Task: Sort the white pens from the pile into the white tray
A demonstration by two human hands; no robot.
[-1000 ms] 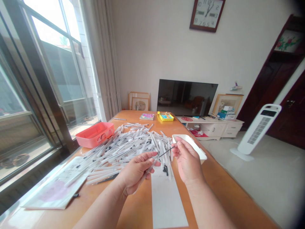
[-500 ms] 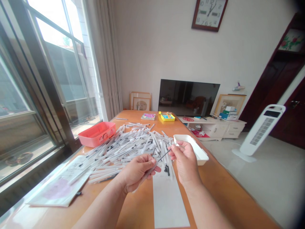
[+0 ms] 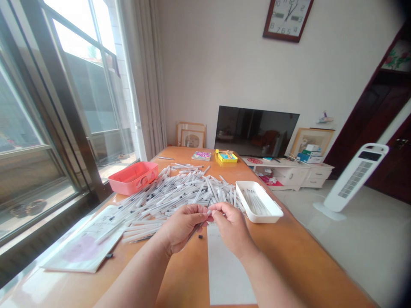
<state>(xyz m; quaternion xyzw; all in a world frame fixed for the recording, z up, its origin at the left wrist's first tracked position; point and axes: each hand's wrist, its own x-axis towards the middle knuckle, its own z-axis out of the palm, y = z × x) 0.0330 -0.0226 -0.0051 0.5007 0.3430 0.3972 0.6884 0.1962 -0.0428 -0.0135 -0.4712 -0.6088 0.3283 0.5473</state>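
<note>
My left hand (image 3: 180, 224) is closed around a clear pen barrel (image 3: 196, 229) that slants down from its fingers. My right hand (image 3: 231, 226) pinches the barrel's upper end, fingertips touching those of the left hand. Both hands hover over a white paper strip (image 3: 224, 269) on the orange table (image 3: 295, 256). Just beyond them lies a big heap of white pens (image 3: 173, 194). A white tray (image 3: 258, 202) with several thin refills sits to the right of the hands.
A pink tray (image 3: 133, 177) stands at the left by the window. Papers (image 3: 86, 244) lie at the near left. A small black part (image 3: 201, 236) rests on the table. A yellow box (image 3: 226, 156) and a booklet (image 3: 201, 155) sit at the far end.
My right hand came left to meet the left hand; the thin black refill it held apart from the barrel no longer shows. The view shifted slightly.
</note>
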